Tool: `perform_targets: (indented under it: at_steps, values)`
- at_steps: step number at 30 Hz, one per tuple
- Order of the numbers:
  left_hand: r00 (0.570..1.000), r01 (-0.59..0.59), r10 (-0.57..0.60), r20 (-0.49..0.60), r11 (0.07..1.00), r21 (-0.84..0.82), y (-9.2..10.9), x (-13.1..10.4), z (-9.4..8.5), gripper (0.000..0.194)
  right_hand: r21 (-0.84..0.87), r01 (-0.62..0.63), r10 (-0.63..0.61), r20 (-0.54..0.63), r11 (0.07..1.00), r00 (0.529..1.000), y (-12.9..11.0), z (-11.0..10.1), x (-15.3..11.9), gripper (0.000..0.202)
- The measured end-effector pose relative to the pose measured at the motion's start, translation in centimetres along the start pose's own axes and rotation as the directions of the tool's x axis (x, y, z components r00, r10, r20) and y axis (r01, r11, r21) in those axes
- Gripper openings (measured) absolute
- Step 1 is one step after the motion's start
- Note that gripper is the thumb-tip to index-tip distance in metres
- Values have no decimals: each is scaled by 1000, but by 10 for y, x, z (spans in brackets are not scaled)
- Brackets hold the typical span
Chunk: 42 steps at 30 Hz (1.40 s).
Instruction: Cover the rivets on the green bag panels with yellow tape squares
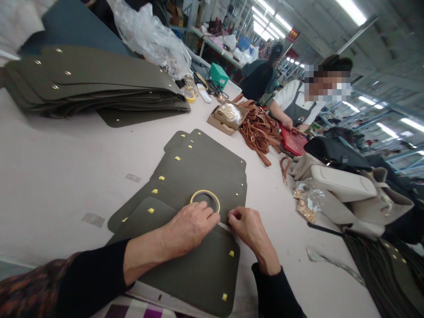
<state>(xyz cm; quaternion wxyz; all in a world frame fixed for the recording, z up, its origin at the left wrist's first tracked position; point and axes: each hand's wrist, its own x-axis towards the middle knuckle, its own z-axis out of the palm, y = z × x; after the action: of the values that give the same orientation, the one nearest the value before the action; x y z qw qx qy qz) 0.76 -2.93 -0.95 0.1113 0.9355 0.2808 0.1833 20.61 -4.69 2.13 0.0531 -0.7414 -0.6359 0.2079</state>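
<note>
Several dark olive panels lie overlapped on the table, with small yellow tape pieces and small metal studs near their edges. My left hand is closed on a roll of yellow tape, which stands tilted over the panels. To its right, my right hand is pinched at a panel's right edge. What lies between those fingertips is too small to make out. More yellow pieces sit on the nearest panel, toward its right side.
A thick stack of olive panels lies at the back left, beside a clear plastic bag. Farther back are brown straps and a carton. Beige bags stand on the right. A co-worker handles a red item across the table.
</note>
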Motion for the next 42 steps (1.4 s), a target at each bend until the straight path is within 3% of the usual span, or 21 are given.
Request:
perform_targets:
  at_steps: [5,7,9,12,14,17,22,26,30,34,36,38,40,42]
  values:
    - [982,-96,69,-173,983,-158,-2,-2,-9,19,143,78,-107,210,987,972,2,-4,-12,20]
    - [975,-103,52,-216,967,-232,-2,-3,-10,22,206,127,-151,108,970,983,4,-3,-17,20]
    - [973,-88,23,-230,958,-274,-2,-4,-9,28,287,213,-183,-127,934,975,3,-1,-23,20]
    - [975,-37,-24,-221,963,-266,1,-6,-7,40,338,415,-281,-379,845,882,-5,7,-34,19]
    - [976,-7,-46,-215,971,-240,4,-6,-8,43,286,524,-377,-439,802,816,-11,12,-41,17]
    - [978,11,-52,-204,980,-196,9,-6,-11,45,168,590,-455,-485,790,747,-18,18,-47,18]
    - [982,1,-28,-185,990,-140,13,-6,-14,50,19,643,-541,-522,766,660,-19,20,-49,21]
    - [994,17,-30,-102,991,-134,17,-6,-16,49,3,659,-552,-542,752,634,-17,23,-52,19]
    - [997,74,-71,28,990,-119,20,0,-25,26,-3,616,-499,-590,788,635,-16,30,-54,18]
    - [996,69,-66,59,996,-54,16,10,-32,10,66,544,-388,-628,837,674,-16,32,-51,18]
    - [1000,9,-8,28,1000,-15,12,16,-32,11,217,469,-251,-619,856,744,-17,30,-48,15]
    - [998,-57,58,-22,998,20,9,21,-29,12,445,355,-72,-537,822,841,-18,26,-45,11]
    - [990,-110,113,-83,993,48,6,26,-26,13,666,233,72,-396,709,915,-18,22,-41,11]
    - [977,-140,147,-152,989,57,5,29,-22,16,797,146,139,-277,586,951,-17,20,-34,14]
